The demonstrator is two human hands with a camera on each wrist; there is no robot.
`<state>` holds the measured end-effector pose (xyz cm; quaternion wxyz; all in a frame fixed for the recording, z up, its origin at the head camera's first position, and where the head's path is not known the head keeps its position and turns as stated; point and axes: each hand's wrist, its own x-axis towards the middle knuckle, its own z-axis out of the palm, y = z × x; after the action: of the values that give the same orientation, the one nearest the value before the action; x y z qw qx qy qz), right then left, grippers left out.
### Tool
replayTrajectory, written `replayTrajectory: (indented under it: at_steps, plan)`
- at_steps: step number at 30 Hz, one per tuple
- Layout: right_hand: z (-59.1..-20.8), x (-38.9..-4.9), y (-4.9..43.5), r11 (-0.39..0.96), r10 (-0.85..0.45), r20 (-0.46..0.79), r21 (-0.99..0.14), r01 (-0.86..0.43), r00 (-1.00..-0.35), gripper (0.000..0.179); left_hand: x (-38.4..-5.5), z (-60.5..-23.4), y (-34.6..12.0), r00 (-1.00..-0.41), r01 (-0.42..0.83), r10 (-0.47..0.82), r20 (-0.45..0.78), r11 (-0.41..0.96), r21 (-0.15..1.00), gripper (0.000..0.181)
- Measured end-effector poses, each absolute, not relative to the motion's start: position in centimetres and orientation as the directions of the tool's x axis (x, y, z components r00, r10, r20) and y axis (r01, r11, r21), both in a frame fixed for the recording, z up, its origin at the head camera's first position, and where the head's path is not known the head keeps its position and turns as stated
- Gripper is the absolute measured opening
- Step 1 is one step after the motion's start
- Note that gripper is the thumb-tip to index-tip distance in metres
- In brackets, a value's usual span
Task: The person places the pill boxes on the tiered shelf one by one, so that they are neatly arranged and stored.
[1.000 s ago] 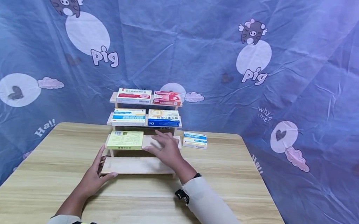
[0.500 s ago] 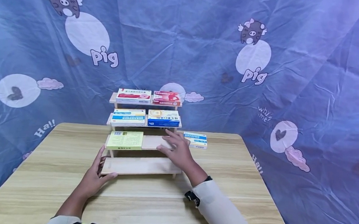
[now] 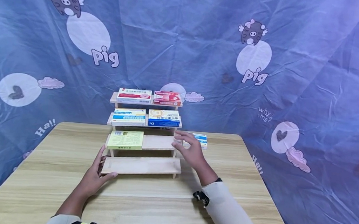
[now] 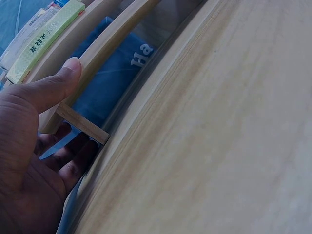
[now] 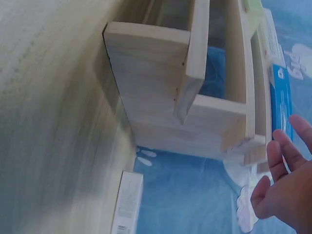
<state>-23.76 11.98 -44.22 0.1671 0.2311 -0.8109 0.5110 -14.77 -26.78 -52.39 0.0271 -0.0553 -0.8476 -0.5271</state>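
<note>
A four-tier wooden display rack (image 3: 145, 166) stands on the table. My left hand (image 3: 92, 179) holds the left end of its lowest tier, the thumb at the front edge and the fingers curled beneath the end in the left wrist view. My right hand (image 3: 192, 154) is off the rack's right side, fingers loosely spread and holding nothing. Behind it, partly hidden, a white-and-blue medicine box (image 3: 201, 139) lies on the table. On the second tier from the bottom, a light green medicine box (image 3: 125, 140) occupies the left half, beside bare wood. The lowest tier bears nothing.
Up on the third tier lie a white-and-blue box (image 3: 129, 117) and a vitamin D drops box (image 3: 164, 117). The top tier carries a white-and-red box (image 3: 134, 96) and a red box (image 3: 167, 98). A blue printed cloth (image 3: 184, 49) hangs behind the wooden table (image 3: 140, 207).
My right hand has moved right, from over the second tier's bare half to beyond the rack's right end, now overlapping the box on the table. My left hand stays in place.
</note>
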Motion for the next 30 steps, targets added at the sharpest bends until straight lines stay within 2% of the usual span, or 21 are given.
replayTrajectory:
  at_steps: [6, 14, 19, 30]
  plan:
    - [-44.3, -24.5, 13.3, 0.328, -0.132, 0.482, -0.803, -0.497, -0.866, 0.022, -14.9, -52.6, -26.9, -0.992, 0.126, 0.071, 0.106, 0.441, 0.889, 0.123]
    - [-44.4, -25.7, 14.4, 0.3, -0.102, 0.475, -0.823, -0.482, -0.874, 0.014, -15.1, -52.7, -27.1, -0.993, 0.12, 0.067, 0.101, 0.446, 0.887, 0.122]
    - [-44.9, -26.7, 15.0, 0.297, -0.082, 0.465, -0.833, -0.467, -0.881, 0.013, -15.1, -52.7, -27.0, -0.993, 0.112, 0.07, 0.091, 0.421, 0.9, 0.123]
    - [-45.7, -28.5, 16.9, 0.202, -0.036, 0.337, -0.919, -0.337, -0.941, 0.02, -15.0, -52.8, -27.1, -0.993, 0.116, 0.068, 0.097, 0.42, 0.9, 0.123]
